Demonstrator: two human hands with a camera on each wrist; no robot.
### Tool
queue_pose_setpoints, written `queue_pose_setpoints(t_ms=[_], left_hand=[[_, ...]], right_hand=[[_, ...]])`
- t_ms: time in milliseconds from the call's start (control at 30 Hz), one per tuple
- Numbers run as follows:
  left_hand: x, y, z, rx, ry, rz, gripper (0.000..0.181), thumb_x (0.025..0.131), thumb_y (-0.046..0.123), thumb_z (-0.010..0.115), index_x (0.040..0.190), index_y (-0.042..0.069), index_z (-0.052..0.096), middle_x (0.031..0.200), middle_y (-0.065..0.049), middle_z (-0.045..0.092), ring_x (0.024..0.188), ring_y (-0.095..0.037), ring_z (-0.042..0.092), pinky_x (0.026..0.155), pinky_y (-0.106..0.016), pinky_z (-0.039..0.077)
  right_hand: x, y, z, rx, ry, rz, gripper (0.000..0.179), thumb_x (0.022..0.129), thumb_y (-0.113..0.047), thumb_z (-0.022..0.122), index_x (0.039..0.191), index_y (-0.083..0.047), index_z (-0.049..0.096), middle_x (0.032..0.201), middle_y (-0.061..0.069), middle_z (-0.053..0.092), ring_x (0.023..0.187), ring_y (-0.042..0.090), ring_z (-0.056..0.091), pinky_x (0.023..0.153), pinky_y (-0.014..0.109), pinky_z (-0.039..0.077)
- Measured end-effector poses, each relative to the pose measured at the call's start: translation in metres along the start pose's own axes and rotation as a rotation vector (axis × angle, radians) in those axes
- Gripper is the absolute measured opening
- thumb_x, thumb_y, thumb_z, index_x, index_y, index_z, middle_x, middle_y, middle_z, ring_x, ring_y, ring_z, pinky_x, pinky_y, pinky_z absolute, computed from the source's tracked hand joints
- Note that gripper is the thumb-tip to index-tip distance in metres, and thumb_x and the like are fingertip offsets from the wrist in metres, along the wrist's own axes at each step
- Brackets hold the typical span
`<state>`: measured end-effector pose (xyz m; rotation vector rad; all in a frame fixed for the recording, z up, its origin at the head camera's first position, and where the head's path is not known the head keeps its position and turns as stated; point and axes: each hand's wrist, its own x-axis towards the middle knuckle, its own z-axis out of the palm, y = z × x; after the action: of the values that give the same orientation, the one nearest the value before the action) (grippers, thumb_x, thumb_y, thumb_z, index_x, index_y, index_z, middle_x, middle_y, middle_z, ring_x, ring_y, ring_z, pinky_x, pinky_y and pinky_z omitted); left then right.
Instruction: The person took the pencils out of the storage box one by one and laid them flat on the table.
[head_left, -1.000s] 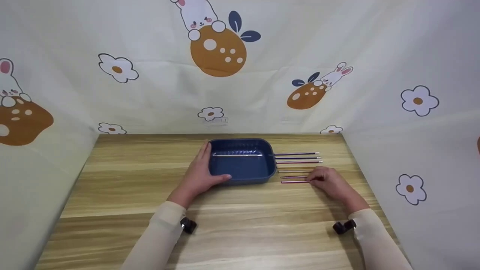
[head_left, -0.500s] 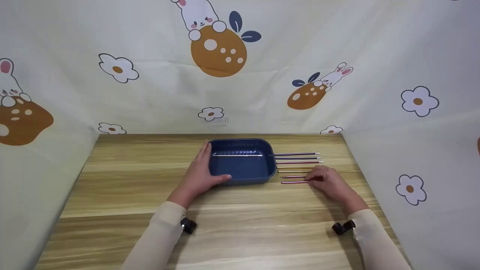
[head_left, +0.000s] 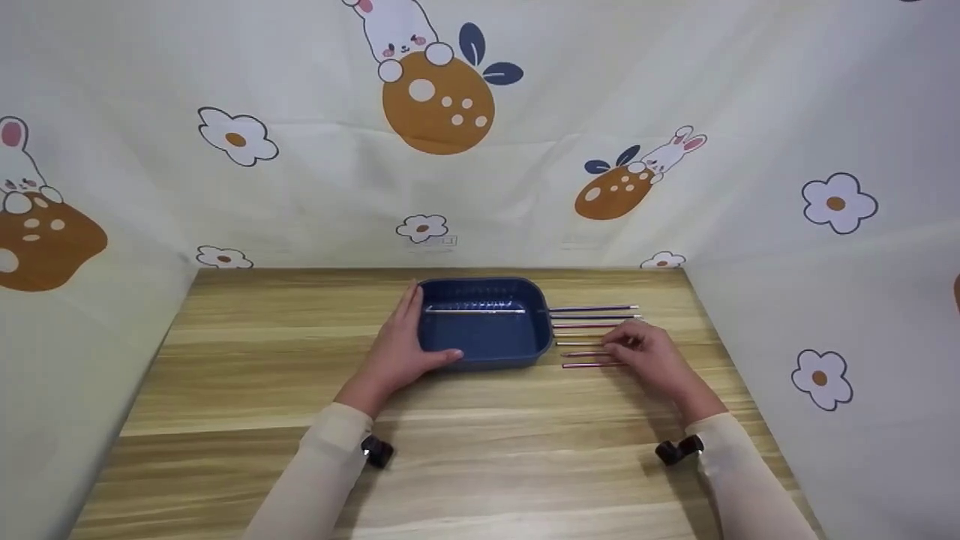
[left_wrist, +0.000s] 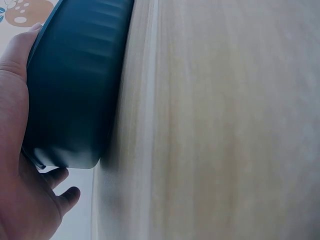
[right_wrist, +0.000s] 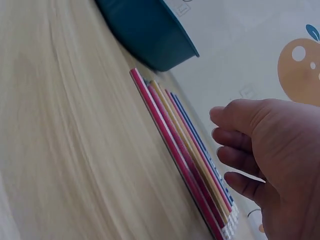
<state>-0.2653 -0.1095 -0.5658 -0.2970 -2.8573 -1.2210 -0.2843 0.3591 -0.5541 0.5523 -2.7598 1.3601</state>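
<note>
My left hand (head_left: 394, 352) holds the left end of a blue plastic box (head_left: 487, 365), thumb over the front rim and fingers along the left side. In the left wrist view, the box's ribbed wall (left_wrist: 77, 85) lies against that hand. One thin pencil (head_left: 474, 310) lies lengthwise inside the box. To its right several pencils lie in a row; the nearest is a pink pencil (head_left: 589, 365). My right hand (head_left: 651, 358) is over their right ends. In the right wrist view, its fingers (right_wrist: 240, 159) are loosely bent with nothing between them, beside the white-tipped pencil ends.
The wood-grain table (head_left: 480, 465) stretches in front of the box. Printed cloth (head_left: 315, 187) with rabbits and flowers hangs at the back and both sides. A small black camera (head_left: 377, 452) sits on the left wrist, another (head_left: 679, 450) on the right.
My right hand has shifted slightly left and away from me, from the two nearest pencils toward the middle of the row, its fingers lifting off. The left hand and box have stayed put.
</note>
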Motion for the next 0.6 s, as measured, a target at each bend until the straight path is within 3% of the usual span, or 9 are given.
queue_pose_setpoints(t_ms=[233, 600], left_hand=[[0.0, -0.001, 0.0, -0.006, 0.003, -0.004, 0.143, 0.078, 0.064, 0.096, 0.179, 0.009, 0.011, 0.187, -0.006, 0.001, 0.169, -0.038, 0.014, 0.133, -0.058, 0.022], [0.001, 0.0, 0.0, 0.001, -0.004, -0.002, 0.141, 0.079, 0.064, 0.095, 0.178, 0.007, 0.011, 0.187, -0.008, 0.003, 0.168, -0.039, 0.016, 0.133, -0.059, 0.024]], right_hand=[[0.02, -0.022, 0.01, -0.032, 0.029, -0.016, 0.012, 0.1, -0.003, 0.081, 0.112, -0.004, 0.083, 0.106, 0.008, 0.078, 0.092, 0.016, 0.065, 0.08, 0.024, 0.052], [0.058, -0.056, 0.036, 0.022, 0.009, -0.13, 0.016, 0.102, -0.003, 0.079, 0.117, -0.006, 0.083, 0.112, 0.011, 0.077, 0.1, 0.021, 0.067, 0.087, 0.033, 0.055]])
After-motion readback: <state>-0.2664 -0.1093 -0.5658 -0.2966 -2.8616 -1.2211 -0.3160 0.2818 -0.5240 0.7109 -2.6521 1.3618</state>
